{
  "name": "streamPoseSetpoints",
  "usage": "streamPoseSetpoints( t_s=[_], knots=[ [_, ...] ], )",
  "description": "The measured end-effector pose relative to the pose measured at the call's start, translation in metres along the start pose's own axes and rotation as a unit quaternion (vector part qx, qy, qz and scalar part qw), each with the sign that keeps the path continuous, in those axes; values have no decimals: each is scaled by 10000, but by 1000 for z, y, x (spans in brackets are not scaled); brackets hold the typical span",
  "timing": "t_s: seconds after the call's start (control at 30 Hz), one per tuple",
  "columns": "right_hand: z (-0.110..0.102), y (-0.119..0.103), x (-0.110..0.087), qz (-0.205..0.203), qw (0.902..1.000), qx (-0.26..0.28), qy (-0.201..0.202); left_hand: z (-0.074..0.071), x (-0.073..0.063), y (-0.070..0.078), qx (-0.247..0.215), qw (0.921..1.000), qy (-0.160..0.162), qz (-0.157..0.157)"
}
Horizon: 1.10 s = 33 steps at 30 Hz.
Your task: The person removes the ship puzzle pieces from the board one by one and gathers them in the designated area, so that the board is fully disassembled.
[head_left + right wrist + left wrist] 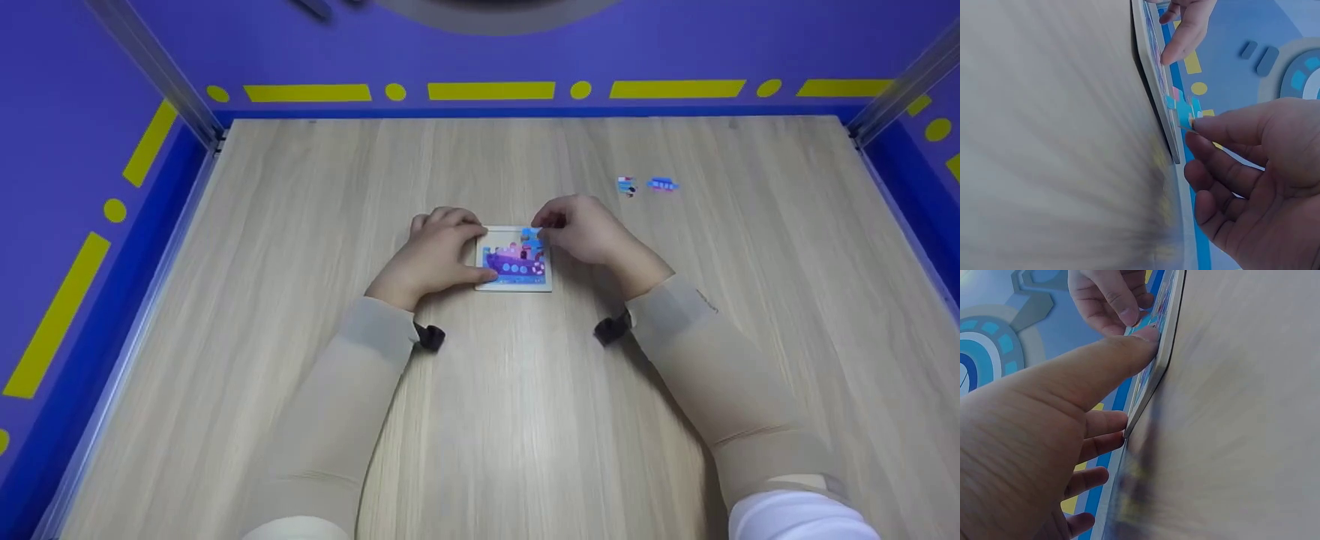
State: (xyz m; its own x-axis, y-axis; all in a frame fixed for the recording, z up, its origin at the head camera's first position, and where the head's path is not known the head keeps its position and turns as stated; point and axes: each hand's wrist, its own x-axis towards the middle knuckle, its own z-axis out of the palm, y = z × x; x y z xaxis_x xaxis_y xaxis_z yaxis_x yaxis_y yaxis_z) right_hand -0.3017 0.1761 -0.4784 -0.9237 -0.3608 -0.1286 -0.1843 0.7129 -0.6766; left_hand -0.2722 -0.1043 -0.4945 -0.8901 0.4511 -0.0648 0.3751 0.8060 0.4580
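Observation:
A small square jigsaw puzzle tray (517,289) with a pale rim lies on the table, and a purple ship picture fills its lower part. My left hand (439,259) holds the tray at its left side: the thumb presses on the picture and fingertips touch the edge at the upper left corner. Between thumb and forefinger, my right hand (589,231) pinches a blue jigsaw piece (1184,114) at the tray's upper right. Whether that piece touches the tray I cannot tell. Part of the tray's upper left shows bare wood.
Two loose jigsaw pieces lie beyond my right hand: one multicoloured (627,186), the other blue and purple (662,184). Blue walls with yellow marks (491,91) border the wood-grain table (495,420) at the back and sides.

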Motion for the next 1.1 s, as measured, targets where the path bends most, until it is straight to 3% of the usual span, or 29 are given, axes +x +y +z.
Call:
streamPoseSetpoints(
  t_s=[0.4,0.73,1.1],
  knots=[
    [-4,5,1,112,9995,175,-218,1,1,0,42,10000,15,-5],
    [-15,18,4,508,9898,1314,-204,0,1,0,98,9999,2,50],
    [-23,25,4,507,9725,2272,-56,0,1,0,94,9999,-47,54]
  ],
)
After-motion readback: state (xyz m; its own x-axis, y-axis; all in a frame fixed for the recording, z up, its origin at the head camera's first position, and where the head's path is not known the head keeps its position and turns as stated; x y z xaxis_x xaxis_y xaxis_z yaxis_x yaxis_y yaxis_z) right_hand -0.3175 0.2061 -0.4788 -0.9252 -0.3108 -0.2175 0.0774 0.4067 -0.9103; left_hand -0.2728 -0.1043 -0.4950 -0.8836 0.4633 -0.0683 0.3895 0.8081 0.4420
